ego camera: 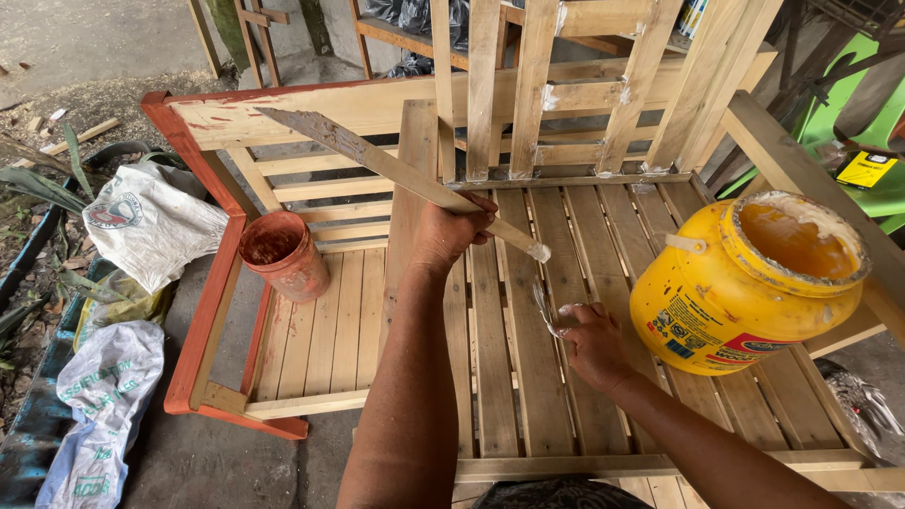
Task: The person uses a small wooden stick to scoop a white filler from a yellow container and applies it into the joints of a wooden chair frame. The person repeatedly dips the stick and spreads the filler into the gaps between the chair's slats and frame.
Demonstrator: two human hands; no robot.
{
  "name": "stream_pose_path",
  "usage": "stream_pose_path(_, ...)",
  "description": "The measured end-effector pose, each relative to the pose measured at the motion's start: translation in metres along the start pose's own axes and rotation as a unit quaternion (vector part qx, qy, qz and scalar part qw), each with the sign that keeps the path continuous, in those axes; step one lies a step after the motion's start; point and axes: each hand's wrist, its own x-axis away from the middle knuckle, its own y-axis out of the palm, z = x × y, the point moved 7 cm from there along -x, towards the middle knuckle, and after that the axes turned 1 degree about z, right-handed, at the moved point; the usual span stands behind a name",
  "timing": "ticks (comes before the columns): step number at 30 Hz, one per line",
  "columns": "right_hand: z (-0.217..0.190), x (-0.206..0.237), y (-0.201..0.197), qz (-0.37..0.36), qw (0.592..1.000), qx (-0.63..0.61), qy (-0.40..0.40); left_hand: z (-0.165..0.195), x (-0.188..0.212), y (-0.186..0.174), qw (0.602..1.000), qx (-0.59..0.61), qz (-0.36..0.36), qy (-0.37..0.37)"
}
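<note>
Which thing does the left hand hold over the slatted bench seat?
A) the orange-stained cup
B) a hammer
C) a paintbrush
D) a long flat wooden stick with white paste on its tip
D: the left hand closes around a long flat wooden stick, its paste-tipped end hanging over the slats beside the yellow tub, while the orange-stained cup stands apart, untouched.

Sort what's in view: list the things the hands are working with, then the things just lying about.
In use:
left hand gripping a flat wooden stick
right hand smearing pale paste on the slatted wooden frame
open yellow tub, tilted on the slats

Lying about:
orange-stained cup
white sacks
wood scraps
green chair
</note>
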Motion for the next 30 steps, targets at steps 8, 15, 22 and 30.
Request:
stream_pose_path(8, -0.001, -0.001, -0.006, 0.024, 1.0, 0.004, 0.016, 0.004, 0.003, 0.002, 1.0, -0.005, 0.005, 0.012)
stream_pose_path(15, -0.018, 0.009, -0.008, 0.032, 0.998, 0.047, -0.033, 0.004, 0.004, 0.003, 1.0, -0.024, 0.008, 0.002)
stream_pose_path(22, -0.019, -0.009, -0.013, 0.02, 0.996, 0.083, -0.016, 0.005, 0.005, 0.003, 1.0, -0.026, 0.01, -0.01)
stream_pose_path(30, -0.017, -0.04, -0.011, -0.015, 0.994, 0.108, 0.019, 0.009, 0.007, 0.002, 0.999, -0.033, 0.015, -0.005)
